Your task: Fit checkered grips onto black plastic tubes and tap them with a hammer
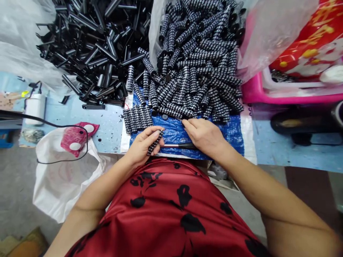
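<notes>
My left hand [147, 142] is closed around a black-and-white patterned cylinder [155, 142], held tilted near the table's front edge. Fingers pinched together, my right hand [203, 137] rests at the near side of a heap of the same patterned cylinders [187, 71]. What its fingertips hold, if anything, is too small to make out. A tool with a metal shaft and black handle [184, 146] lies between the hands on a blue woven sheet [227, 137], its handle end running to my right hand. Several cylinders stand side by side in a neat row [138, 118] just beyond my left hand.
Black plastic clip-like pieces [93, 53] are heaped at the back left. A pink bin [294, 96] with a red bag [313, 43] stands right, beside a black machine part [294, 121]. A white bag [59, 178] hangs left, near a black cable [61, 125] and white box [35, 109].
</notes>
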Tool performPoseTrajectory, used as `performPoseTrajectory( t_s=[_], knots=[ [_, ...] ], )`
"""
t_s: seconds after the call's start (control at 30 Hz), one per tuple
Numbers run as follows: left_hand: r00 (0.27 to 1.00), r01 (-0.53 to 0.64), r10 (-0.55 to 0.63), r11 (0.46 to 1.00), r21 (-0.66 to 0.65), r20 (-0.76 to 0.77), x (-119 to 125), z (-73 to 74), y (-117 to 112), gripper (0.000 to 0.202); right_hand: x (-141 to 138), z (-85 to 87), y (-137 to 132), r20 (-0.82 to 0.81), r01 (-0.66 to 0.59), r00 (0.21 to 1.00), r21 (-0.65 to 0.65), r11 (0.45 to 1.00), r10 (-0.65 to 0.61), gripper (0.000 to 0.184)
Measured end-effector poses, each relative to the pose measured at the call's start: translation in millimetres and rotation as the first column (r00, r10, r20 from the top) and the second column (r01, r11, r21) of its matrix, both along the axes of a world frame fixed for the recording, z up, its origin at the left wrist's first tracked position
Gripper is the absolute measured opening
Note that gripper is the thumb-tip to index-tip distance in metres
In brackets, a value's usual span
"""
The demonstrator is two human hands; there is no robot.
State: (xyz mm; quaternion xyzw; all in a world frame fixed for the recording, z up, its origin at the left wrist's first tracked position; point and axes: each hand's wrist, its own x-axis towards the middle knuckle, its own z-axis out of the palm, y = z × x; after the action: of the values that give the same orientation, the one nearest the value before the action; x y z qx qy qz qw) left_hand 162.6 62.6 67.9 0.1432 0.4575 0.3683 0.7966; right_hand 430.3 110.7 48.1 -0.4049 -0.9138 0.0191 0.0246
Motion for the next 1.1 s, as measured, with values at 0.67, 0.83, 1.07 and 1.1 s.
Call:
performPoseTrajectory(
  t_s=[0.67,0.83,1.07,1.1],
  knots=[
    [0.989,0.135,-0.139,0.988,0.08,0.047,19,6.0,3,0.049,-52,10.7,-12,-0.348,-0.359,0.16,-0.892,0.273,-0.924,0.035],
    [0.99,0.137,-0.138,0.988,0.069,0.013,19,3.0,-1,0.053,-49,5.5,-16,-0.373,-0.352,0.202,-0.89,0.289,-0.906,0.029],
    [1.0,0.017,-0.017,0.998,0.065,-0.013,26,3.6,-6,0.056,-63,5.9,-25,-0.625,-0.091,0.295,-0.771,0.63,-0.723,0.024],
    [1.0,-0.02,0.02,0.998,0.051,-0.006,28,3.6,-6,0.056,-65,6.1,-28,-0.671,-0.04,0.368,-0.703,0.71,-0.643,0.029]
  ],
)
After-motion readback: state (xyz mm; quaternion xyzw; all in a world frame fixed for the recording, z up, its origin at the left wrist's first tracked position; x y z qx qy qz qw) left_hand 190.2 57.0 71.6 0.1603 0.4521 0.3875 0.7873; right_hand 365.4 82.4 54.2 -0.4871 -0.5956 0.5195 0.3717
